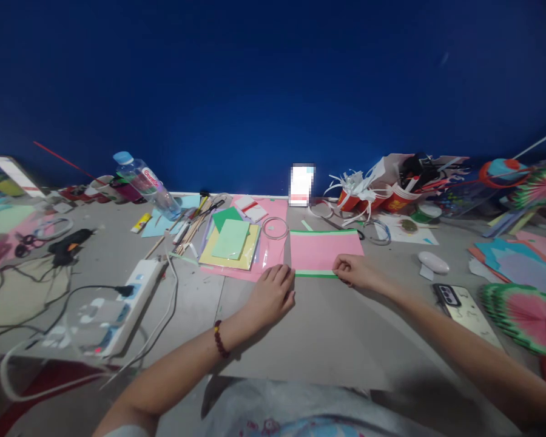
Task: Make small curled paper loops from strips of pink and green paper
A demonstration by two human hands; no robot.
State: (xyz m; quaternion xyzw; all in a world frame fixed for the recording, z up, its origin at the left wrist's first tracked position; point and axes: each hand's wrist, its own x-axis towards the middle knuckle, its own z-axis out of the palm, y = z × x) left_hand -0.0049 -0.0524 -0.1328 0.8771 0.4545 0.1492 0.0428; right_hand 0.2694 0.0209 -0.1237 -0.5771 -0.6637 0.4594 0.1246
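Matt pink paper sheet (pixel 324 250), clear glossy plastic bottle (pixel 148 184), smooth grey matt tabletop (pixel 323 328)

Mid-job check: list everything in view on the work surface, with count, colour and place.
pink sheet: one, pink with green edges, centre
paper stack: one, yellow, green, pink, left of the pink sheet
tape ring: one, clear, between stack and sheet
water bottle: one, clear with blue cap, tilted, back left
power strip: one, white, near left
glue gun: one, black, far left
paper cups: several, red, back right
phone: one, pale case, near right
paper fans: at least two, pink and green, right edge
left hand: one, on the sheet's near left corner, dark beaded bracelet at the wrist
right hand: one, pinching the sheet's near edge
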